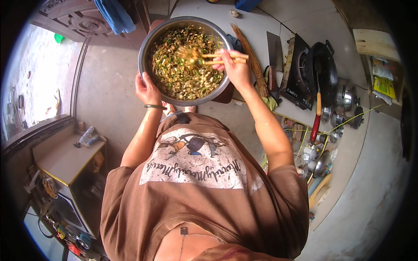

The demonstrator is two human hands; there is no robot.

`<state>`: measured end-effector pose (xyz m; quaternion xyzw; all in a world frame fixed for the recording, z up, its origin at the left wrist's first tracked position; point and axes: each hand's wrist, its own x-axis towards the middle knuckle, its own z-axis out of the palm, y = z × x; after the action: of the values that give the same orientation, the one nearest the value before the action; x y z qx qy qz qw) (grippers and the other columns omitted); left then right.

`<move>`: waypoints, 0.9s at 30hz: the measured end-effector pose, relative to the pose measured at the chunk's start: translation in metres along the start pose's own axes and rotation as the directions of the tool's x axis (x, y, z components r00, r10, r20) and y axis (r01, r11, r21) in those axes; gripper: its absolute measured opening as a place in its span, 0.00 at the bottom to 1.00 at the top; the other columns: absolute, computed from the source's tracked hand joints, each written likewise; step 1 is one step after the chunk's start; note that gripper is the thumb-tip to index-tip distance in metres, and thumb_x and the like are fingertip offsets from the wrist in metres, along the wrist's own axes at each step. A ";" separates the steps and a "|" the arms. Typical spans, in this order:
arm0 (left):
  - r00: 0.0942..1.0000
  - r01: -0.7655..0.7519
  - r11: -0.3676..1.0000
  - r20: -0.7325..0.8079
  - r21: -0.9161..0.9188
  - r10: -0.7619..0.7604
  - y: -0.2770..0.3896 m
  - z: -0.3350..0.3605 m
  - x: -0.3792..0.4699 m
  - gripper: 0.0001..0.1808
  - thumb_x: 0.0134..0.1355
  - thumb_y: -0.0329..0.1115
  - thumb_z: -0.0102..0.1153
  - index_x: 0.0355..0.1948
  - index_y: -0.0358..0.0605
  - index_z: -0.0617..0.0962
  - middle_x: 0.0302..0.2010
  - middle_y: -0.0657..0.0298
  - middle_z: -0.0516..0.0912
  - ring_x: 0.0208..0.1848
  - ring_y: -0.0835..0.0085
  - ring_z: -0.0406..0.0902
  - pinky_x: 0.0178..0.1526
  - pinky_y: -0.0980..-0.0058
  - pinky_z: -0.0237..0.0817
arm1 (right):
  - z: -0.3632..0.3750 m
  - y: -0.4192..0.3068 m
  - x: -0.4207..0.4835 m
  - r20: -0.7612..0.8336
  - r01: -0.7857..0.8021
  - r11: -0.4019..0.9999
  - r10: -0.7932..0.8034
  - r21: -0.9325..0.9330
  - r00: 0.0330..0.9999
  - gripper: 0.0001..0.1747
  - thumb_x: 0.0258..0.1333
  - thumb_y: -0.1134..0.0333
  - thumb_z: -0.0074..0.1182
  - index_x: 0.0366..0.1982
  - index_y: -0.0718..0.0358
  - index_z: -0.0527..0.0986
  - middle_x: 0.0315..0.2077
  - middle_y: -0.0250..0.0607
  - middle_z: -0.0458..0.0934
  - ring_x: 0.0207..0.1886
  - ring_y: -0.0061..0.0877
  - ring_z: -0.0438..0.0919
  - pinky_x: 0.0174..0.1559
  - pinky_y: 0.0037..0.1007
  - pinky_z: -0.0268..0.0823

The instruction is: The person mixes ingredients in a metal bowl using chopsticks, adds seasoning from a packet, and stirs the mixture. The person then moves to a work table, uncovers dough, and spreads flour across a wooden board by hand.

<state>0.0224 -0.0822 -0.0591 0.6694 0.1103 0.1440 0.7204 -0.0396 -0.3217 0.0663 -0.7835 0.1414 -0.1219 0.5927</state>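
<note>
A wide steel bowl (142, 53) holds a chopped mixture (183, 76) of brown, pale and green bits. My left hand (148, 88) grips the bowl's rim at its lower left, thumb on the rim and fingers beneath the outside. In my right hand (232, 65) is a pair of wooden chopsticks (240, 58), held over the bowl's right side. Their tips reach into a clump of the mixture near the middle, which is blurred, so whether they pinch it cannot be told.
Right of the bowl, a straw brush (249, 55) and a cleaver (275, 50) lie on the tiled counter. Beyond them stand a gas stove (295, 75), a black wok (323, 71) and lidded steel pots (345, 98). A cabinet (70, 156) stands at the left.
</note>
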 end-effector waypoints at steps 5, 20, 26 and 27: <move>0.964 -0.003 0.925 0.249 0.379 -0.099 0.025 -0.017 0.030 0.12 0.62 0.35 0.57 0.39 0.35 0.79 0.32 0.64 0.82 0.34 0.83 0.75 0.38 0.84 0.66 | -0.023 -0.048 0.038 0.155 0.198 0.878 -0.143 -0.436 0.977 0.12 0.59 0.67 0.52 0.37 0.70 0.79 0.24 0.42 0.81 0.22 0.21 0.79 0.25 0.19 0.74; 0.975 -0.005 0.985 0.222 0.171 -0.034 0.027 0.009 0.034 0.18 0.61 0.35 0.58 0.47 0.31 0.77 0.35 0.61 0.83 0.37 0.81 0.75 0.41 0.82 0.67 | -0.005 0.014 -0.028 -0.210 -0.201 0.920 0.281 0.336 0.936 0.18 0.65 0.64 0.43 0.39 0.75 0.73 0.29 0.53 0.80 0.26 0.32 0.82 0.27 0.24 0.76; 0.945 -0.036 0.989 0.326 0.140 -0.011 0.007 0.013 0.079 0.18 0.61 0.38 0.59 0.45 0.33 0.79 0.30 0.64 0.82 0.32 0.84 0.73 0.36 0.83 0.66 | -0.002 -0.045 0.018 -0.162 -0.021 0.998 0.030 0.054 0.986 0.18 0.64 0.62 0.46 0.34 0.72 0.76 0.25 0.46 0.81 0.23 0.23 0.81 0.26 0.21 0.75; 0.920 -0.058 0.989 0.393 0.136 0.000 -0.002 0.014 0.091 0.18 0.60 0.38 0.59 0.44 0.33 0.79 0.28 0.65 0.82 0.31 0.84 0.73 0.35 0.83 0.66 | 0.014 -0.060 0.023 -0.127 0.038 0.999 -0.033 0.035 0.991 0.16 0.63 0.64 0.48 0.34 0.72 0.77 0.25 0.45 0.81 0.24 0.22 0.80 0.27 0.21 0.75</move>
<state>0.1124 -0.0633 -0.0566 0.7368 -0.0359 0.0096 0.6751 -0.0084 -0.3019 0.1208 -0.7653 0.1623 -0.1842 0.5950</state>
